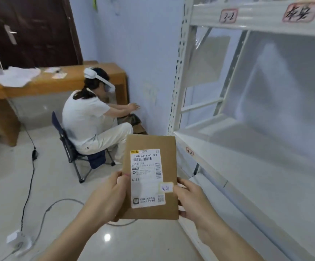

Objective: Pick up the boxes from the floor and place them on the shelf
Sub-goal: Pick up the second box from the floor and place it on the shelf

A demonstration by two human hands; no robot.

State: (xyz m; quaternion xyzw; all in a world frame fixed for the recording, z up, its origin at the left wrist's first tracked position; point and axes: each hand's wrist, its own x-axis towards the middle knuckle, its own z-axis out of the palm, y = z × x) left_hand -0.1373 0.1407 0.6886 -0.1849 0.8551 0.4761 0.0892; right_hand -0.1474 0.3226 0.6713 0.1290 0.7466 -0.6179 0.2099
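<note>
While both hands, left hand (108, 194) and right hand (191, 199), clasp the box (151, 178) label-up for reading, the shelf (237, 157) waits just right

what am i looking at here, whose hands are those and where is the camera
There is no machine here. The one picture comes from a wide-angle camera worn on a person's head, looking forward and down, so the two bare arms reaching in from the bottom are the wearer's own. The left hand and right hand hold a flat brown cardboard box by its lower edges, its white shipping label facing the camera. To the right stands a white metal shelf, where the box is meant to go; the levels in view look bare. Behind, another person sits on a folding chair beside a wooden desk, and cables lie on the tiled floor.
</note>
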